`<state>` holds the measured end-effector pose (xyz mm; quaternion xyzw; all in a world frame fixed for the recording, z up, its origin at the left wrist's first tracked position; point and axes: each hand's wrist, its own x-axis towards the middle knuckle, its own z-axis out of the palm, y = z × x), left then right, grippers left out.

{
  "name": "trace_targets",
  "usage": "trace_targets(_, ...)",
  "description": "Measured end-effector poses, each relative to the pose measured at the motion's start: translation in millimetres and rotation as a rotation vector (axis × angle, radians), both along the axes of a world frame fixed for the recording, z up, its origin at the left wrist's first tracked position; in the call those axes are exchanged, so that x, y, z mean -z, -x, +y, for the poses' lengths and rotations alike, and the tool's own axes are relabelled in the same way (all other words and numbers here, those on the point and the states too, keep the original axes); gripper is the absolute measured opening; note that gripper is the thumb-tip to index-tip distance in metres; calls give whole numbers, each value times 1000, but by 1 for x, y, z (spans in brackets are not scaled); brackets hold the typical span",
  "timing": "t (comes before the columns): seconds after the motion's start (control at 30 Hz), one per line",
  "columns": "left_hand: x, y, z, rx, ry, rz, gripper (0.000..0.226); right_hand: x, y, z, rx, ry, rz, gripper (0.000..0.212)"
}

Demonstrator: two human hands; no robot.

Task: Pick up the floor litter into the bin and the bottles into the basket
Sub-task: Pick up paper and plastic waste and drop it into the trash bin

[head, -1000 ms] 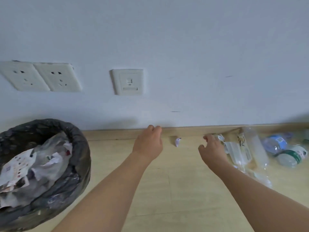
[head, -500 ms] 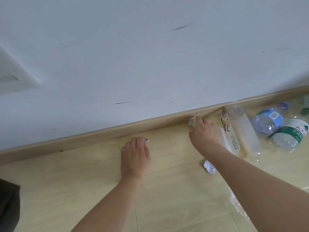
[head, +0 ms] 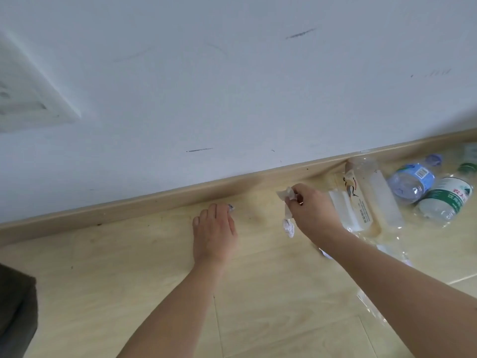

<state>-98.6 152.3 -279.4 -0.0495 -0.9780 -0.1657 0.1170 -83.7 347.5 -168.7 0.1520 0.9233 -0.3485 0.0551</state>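
Observation:
My right hand [head: 313,210] pinches a crumpled white wrapper [head: 287,196] just above the floor near the skirting board; a strip of it hangs below the fingers. My left hand [head: 214,229] lies palm down on the floor, its fingertips over a small paper scrap [head: 230,207] that barely shows. Right of my right hand lie a tall clear bottle [head: 371,192], a blue-labelled bottle [head: 410,180] and a green-labelled bottle [head: 447,200]. The bin's dark edge [head: 15,311] shows at the far left. No basket is in view.
Clear plastic film [head: 382,254] and a white scrap [head: 325,254] lie under and beside my right forearm. A white wall with a socket plate [head: 28,99] stands close ahead, a wooden skirting board [head: 154,202] at its foot. The floor is pale wood.
My right hand has lifted the crumpled wrapper off the floor by the skirting board. My left hand stays over the small scrap. The view shifted slightly.

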Motion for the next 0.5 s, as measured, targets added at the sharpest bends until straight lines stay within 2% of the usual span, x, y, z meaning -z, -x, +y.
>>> trace_targets(0.17, -9, -18, -12, 67, -197, -198, 23, -34, -43, -14, 160, 182, -41, 22)
trace_targets(0.23, -25, -43, -28, 10, -413, -384, 28, -54, -55, -32, 175, 236, -57, 22)
trace_targets(0.3, -50, -70, -49, -154, -657, -535, 20, -78, -62, -58, 182, 281, -85, 19)
trace_targets(0.37, -91, -90, -76, -284, -744, -502, 17, -103, -64, -93, 169, 338, -134, 19)
trace_targets(0.5, -199, -91, -143, -256, -718, -303, 16, -164, -53, -176, 85, 457, -125, 18)
